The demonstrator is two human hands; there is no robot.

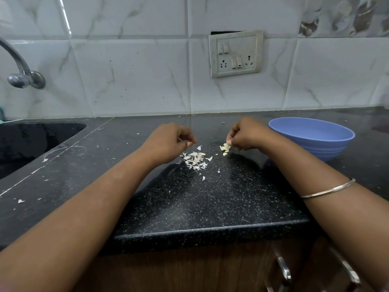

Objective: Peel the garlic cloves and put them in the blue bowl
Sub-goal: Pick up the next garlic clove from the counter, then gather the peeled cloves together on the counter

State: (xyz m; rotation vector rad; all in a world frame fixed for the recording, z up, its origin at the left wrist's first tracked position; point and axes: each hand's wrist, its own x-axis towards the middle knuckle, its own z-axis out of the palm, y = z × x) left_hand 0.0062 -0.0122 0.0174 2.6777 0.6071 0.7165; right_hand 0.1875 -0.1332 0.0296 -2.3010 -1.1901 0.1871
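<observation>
garlic cloves — light, slick — are being pinched by the right hand beside the blue bowl; left hand is curling, contents unclear.

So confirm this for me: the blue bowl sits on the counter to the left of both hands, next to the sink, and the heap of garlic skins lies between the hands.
Not quite. The head view shows the blue bowl on the counter to the right of both hands, away from the sink. The rest stands: the garlic skins lie between the left hand and the right hand.
</observation>
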